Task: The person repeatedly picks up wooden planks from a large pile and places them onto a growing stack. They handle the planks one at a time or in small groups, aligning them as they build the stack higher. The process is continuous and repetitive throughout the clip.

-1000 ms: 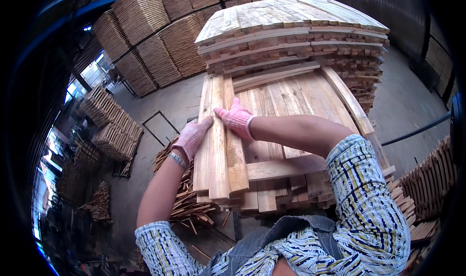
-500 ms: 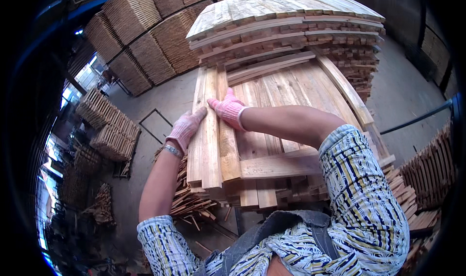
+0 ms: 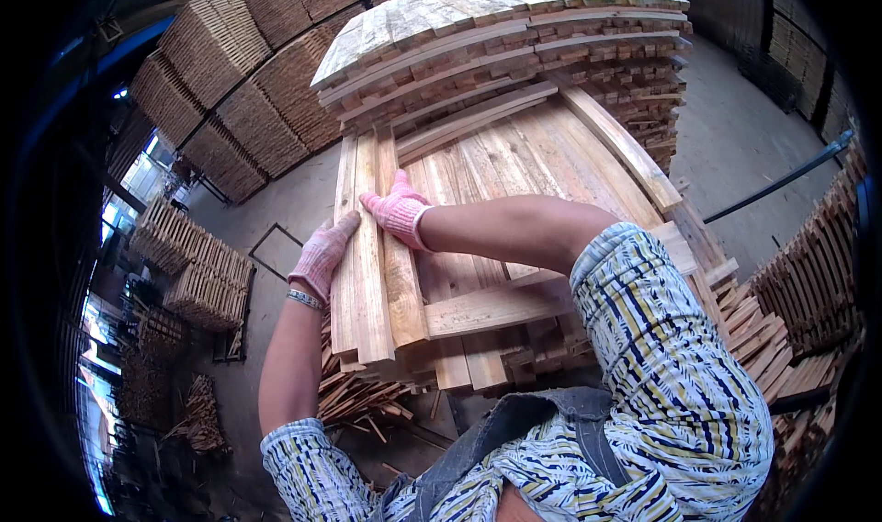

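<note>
I wear pink knit gloves. My left hand (image 3: 323, 254) presses flat against the outer left edge of a bundle of long pale wooden planks (image 3: 372, 283) lying side by side on a low wood stack (image 3: 514, 164). My right hand (image 3: 397, 211) lies palm down on top of the same planks, fingers spread towards their far end. The planks run away from me, their near ends overhanging the stack's front edge. Neither hand curls around anything.
A taller pile of layered boards (image 3: 514, 35) rises just behind the low stack. Scrap wood strips (image 3: 358, 398) lie on the concrete floor below my left arm. Stacked timber piles (image 3: 197, 274) stand at the left, more boards (image 3: 808, 283) at the right.
Both hands have slid a little farther along the planks, away from me. The bundle now looks squarer, with the planks closer together.
</note>
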Demonstrator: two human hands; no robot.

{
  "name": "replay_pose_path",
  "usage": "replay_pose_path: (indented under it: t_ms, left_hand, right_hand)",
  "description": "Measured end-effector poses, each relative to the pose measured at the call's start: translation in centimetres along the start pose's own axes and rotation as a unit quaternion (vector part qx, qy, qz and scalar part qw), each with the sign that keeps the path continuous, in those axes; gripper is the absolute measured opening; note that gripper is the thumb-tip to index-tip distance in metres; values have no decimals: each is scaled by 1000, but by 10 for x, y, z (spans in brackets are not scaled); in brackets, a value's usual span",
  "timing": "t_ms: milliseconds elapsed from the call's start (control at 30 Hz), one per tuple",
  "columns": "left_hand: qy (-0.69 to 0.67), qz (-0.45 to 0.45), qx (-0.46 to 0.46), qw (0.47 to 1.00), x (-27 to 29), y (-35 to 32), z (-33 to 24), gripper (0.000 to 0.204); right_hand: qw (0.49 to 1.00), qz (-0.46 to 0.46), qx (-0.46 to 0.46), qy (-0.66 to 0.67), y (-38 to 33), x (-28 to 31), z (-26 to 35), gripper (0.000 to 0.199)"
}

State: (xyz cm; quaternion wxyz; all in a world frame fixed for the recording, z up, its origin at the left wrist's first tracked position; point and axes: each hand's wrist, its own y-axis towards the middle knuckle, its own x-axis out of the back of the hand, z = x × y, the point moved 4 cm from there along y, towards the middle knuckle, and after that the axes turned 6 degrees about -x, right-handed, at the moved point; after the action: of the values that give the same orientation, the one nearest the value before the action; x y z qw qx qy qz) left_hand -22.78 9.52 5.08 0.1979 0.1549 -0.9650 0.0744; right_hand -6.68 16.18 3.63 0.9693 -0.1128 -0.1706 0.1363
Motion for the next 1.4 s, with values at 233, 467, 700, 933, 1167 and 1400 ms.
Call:
replay_pose_path:
  t_ms: [233, 467, 700, 933, 1167, 1400]
  left_hand:
    - [-32, 89, 22, 995, -32, -3, -21, 53]
    - [-41, 79, 78, 993, -6, -21, -4, 50]
    - [-109, 133, 58, 983, -33, -24, -18, 54]
    - [271, 67, -97, 955, 4, 0, -20, 70]
    - [527, 29, -170, 832, -55, 19, -48, 81]
    - [493, 20, -157, 855, -27, 35, -29, 78]
  right_hand:
    - [987, 156, -1, -44, -8, 48, 3, 95]
    - [720, 101, 472, -498, -195, 122, -44, 86]
    - [730, 202, 453, -470, -166, 172, -80, 44]
    - [706, 31, 496, -504, -189, 179, -83, 44]
    - [745, -243, 620, -35, -253, 270, -151, 33]
    - [904, -368, -169, -135, -152, 473, -463, 71]
